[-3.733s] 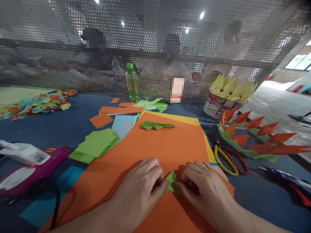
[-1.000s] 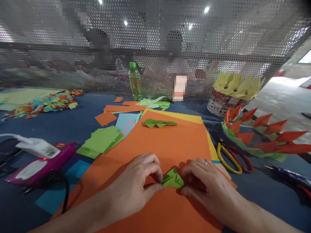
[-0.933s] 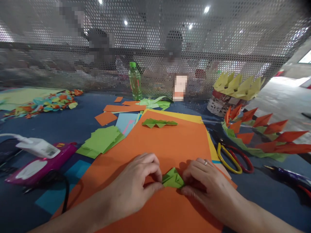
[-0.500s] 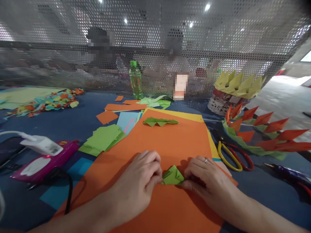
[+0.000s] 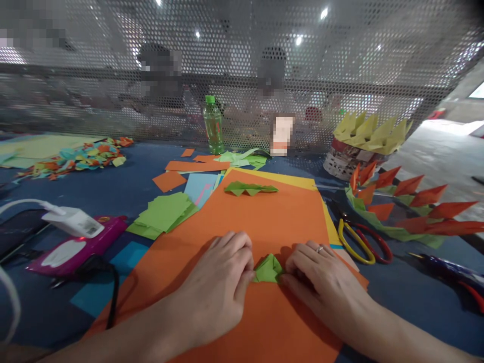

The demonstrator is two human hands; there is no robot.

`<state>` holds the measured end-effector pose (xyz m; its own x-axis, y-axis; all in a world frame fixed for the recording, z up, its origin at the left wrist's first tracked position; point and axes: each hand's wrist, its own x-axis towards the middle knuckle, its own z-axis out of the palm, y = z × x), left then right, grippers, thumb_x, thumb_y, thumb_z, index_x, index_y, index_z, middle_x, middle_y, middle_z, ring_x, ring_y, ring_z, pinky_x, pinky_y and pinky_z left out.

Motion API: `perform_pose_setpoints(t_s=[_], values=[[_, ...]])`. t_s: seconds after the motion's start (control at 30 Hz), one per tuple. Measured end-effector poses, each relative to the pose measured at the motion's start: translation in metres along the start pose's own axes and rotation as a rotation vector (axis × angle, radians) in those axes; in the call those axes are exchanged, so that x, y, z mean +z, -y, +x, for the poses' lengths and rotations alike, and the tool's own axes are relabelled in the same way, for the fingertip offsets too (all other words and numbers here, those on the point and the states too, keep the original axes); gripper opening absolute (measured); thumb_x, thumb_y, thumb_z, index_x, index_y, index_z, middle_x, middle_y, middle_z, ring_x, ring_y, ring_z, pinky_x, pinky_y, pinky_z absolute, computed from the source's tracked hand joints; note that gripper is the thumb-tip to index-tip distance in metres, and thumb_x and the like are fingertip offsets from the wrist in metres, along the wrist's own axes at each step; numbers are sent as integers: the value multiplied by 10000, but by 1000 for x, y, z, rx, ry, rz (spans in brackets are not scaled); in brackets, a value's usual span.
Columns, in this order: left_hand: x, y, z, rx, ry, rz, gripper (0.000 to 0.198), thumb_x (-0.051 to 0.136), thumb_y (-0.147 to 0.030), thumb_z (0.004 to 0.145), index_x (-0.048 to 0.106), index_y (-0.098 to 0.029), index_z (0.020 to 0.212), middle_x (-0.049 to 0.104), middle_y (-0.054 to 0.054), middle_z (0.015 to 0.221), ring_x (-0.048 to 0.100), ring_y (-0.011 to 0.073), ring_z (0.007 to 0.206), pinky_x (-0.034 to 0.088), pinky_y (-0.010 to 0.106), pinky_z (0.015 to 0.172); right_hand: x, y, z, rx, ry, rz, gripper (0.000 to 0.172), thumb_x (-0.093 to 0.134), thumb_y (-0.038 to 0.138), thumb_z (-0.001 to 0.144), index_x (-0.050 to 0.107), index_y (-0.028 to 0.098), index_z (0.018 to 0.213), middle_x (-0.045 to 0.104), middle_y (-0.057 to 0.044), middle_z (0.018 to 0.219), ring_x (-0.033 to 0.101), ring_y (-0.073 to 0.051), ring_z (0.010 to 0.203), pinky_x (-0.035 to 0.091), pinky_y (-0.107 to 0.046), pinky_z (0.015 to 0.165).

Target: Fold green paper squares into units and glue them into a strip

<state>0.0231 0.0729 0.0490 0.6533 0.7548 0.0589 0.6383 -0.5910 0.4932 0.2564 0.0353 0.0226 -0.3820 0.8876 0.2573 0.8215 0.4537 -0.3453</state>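
Note:
A small folded piece of green paper (image 5: 269, 268) lies low over a large orange sheet (image 5: 280, 217), its peak pointing away from me. My left hand (image 5: 227, 277) pinches its left corner between thumb and curled fingers. The right corner is pinched by my right hand (image 5: 321, 275), which wears a ring. Both sets of fingertips partly hide the corners. Farther up the orange sheet rests a folded green paper strip (image 5: 251, 189) with pointed edges, apart from both hands.
Green paper squares (image 5: 166, 214) and a magenta power strip (image 5: 79, 249) lie left. Scissors (image 5: 361, 244), a glue gun (image 5: 449, 269), an orange-and-green paper crown (image 5: 412, 201) and a yellow-topped roll (image 5: 363, 146) are right. A green bottle (image 5: 214, 126) stands before a perforated metal screen (image 5: 234, 55).
Both hands stay at the folded green paper, which looks slightly flatter at its right side. The view has shifted a little.

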Motion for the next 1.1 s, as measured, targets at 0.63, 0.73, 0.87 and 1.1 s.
perform_pose_setpoints(t_s=[0.63,0.73,0.87,1.1], values=[[0,12,1,-36,-13,-122,137,518,-96,889,444,-211,898,493,14,986,473,212,932,397,387,828,-2,-2,1,8,-26,-17,277,763,183,847,498,230,916,599,24,823,543,-210,754,307,-324,675],[-1,12,3,-30,10,-146,170,506,-55,871,460,-215,904,497,8,994,484,211,944,394,392,846,-2,-3,0,9,-7,4,287,768,199,857,492,237,926,607,30,847,547,-212,775,309,-329,690],[-2,11,2,-28,35,-164,205,492,-24,857,471,-220,912,502,6,1011,490,214,958,388,404,864,-4,-3,1,17,2,30,284,770,206,863,494,240,925,614,35,863,546,-213,792,303,-332,699],[-3,16,-1,-18,58,-193,279,476,-9,835,491,-248,978,528,-5,1064,503,215,1015,402,405,909,-10,-3,3,59,88,145,233,693,85,867,527,242,916,588,40,830,528,-184,769,313,-322,696]])
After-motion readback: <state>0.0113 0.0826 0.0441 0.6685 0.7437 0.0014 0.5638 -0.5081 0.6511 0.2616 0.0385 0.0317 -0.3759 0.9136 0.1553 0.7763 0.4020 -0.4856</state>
